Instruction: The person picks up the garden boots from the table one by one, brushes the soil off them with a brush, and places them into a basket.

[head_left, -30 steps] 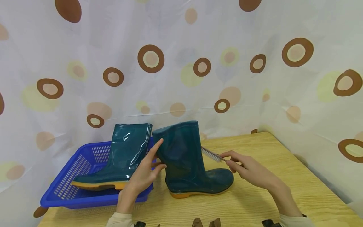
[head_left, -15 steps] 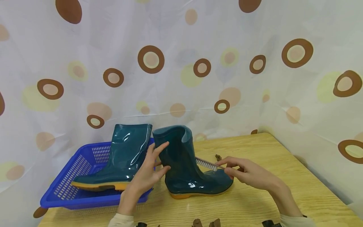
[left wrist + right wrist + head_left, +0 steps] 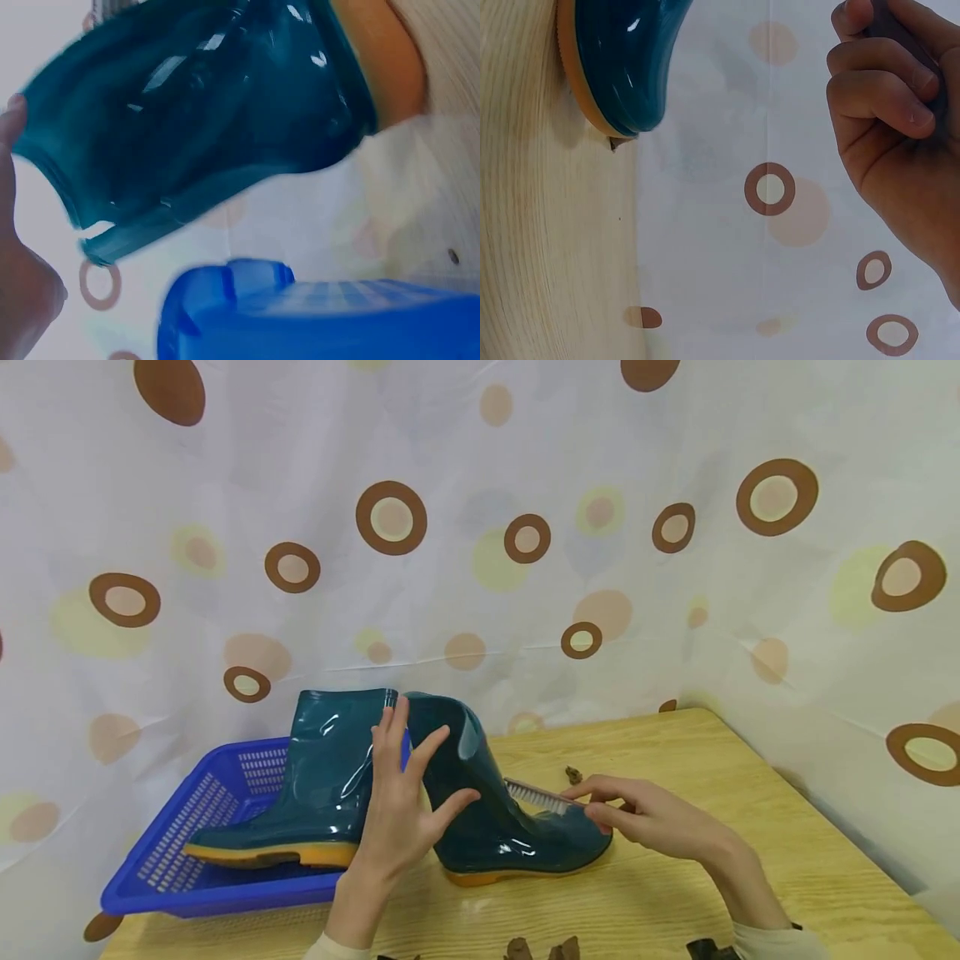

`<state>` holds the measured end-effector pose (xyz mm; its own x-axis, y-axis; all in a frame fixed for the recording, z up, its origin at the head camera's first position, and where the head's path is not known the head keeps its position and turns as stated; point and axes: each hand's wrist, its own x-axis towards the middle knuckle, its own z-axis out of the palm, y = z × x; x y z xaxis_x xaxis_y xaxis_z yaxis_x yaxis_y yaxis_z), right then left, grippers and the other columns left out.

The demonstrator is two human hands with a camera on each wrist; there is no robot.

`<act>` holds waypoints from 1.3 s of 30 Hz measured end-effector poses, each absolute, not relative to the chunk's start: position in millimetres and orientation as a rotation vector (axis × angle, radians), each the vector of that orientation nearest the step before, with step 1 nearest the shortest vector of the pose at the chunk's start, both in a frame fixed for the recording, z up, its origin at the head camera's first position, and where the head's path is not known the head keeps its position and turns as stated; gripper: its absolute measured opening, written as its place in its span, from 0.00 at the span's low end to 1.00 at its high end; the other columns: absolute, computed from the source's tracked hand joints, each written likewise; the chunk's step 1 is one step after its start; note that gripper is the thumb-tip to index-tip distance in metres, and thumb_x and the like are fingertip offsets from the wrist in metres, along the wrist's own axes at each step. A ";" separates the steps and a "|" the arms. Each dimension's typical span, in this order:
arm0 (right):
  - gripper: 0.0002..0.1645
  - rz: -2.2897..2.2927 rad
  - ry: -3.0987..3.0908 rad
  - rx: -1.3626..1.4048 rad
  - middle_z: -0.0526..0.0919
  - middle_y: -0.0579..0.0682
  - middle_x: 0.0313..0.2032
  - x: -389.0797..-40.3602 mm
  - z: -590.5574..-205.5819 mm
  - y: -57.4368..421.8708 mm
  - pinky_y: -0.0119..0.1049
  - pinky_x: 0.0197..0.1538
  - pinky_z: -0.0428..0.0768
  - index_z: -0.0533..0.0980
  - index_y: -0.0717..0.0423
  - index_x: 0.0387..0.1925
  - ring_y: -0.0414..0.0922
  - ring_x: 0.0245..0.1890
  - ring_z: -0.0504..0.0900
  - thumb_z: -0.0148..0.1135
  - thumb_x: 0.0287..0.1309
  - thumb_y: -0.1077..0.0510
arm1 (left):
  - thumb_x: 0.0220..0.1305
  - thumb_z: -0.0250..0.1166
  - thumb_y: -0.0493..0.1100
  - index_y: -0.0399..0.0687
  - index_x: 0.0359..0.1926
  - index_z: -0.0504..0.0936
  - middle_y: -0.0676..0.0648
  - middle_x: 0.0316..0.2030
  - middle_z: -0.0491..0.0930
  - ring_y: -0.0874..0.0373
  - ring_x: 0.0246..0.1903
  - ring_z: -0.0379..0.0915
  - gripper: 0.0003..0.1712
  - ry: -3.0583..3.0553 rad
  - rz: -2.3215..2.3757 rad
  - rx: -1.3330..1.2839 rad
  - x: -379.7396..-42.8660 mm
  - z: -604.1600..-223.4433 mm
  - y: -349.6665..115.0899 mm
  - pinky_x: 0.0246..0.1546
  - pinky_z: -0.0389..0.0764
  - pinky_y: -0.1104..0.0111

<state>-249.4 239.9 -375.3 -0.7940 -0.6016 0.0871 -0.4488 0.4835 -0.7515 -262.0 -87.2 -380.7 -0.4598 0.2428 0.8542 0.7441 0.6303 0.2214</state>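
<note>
A dark green rubber boot with a yellow-orange sole stands on the table, the top of its shaft creased inward. My left hand is at the back of its shaft, fingers spread and mostly straight. In the left wrist view, a fingertip is at the edge of the boot; whether it presses there I cannot tell. My right hand pinches a white-bristled brush by its handle, bristles down, against or close to the front of the shaft. In the right wrist view, fingers curl round the dark handle.
To the left, a blue plastic basket holds a matching green boot. A small brown lump lies behind the boot's toe. More brown lumps are at the near edge. A patterned curtain hangs behind the wooden table.
The boot's shaft has creased and leaned left. My left hand has spread its fingers and turned upright. The brush has moved down and left along the shaft, uncovering a brown lump behind.
</note>
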 end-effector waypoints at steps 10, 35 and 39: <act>0.19 -1.209 2.506 -0.947 0.80 0.55 0.50 -250.9 -378.4 229.8 0.36 0.36 0.80 0.73 0.36 0.64 0.51 0.35 0.80 0.45 0.77 0.49 | 0.57 0.73 0.54 0.56 0.74 0.60 0.42 0.64 0.66 0.49 0.50 0.78 0.48 -2.106 -0.867 -0.747 -249.1 -386.1 -60.9 0.47 0.85 0.60; 0.19 -1.292 2.749 -0.984 0.80 0.48 0.58 -249.9 -375.8 240.8 0.33 0.41 0.83 0.74 0.39 0.62 0.36 0.42 0.83 0.50 0.75 0.53 | 0.64 0.63 0.26 0.50 0.73 0.57 0.36 0.49 0.84 0.51 0.40 0.87 0.41 -2.078 -1.218 -0.826 -259.7 -385.3 -44.3 0.38 0.87 0.68; 0.19 -1.326 2.813 -0.979 0.81 0.47 0.56 -248.0 -372.6 248.7 0.32 0.35 0.80 0.75 0.39 0.62 0.36 0.37 0.82 0.51 0.74 0.55 | 0.64 0.63 0.26 0.49 0.72 0.59 0.37 0.47 0.84 0.52 0.37 0.86 0.40 -2.053 -1.211 -0.841 -269.1 -381.0 -37.9 0.33 0.85 0.70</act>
<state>-248.0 248.7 -372.6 -0.8134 -0.4679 0.3456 -0.5643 0.4910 -0.6637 -269.1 -37.9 -381.0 -0.6163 0.2149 0.7576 0.7671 0.3815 0.5158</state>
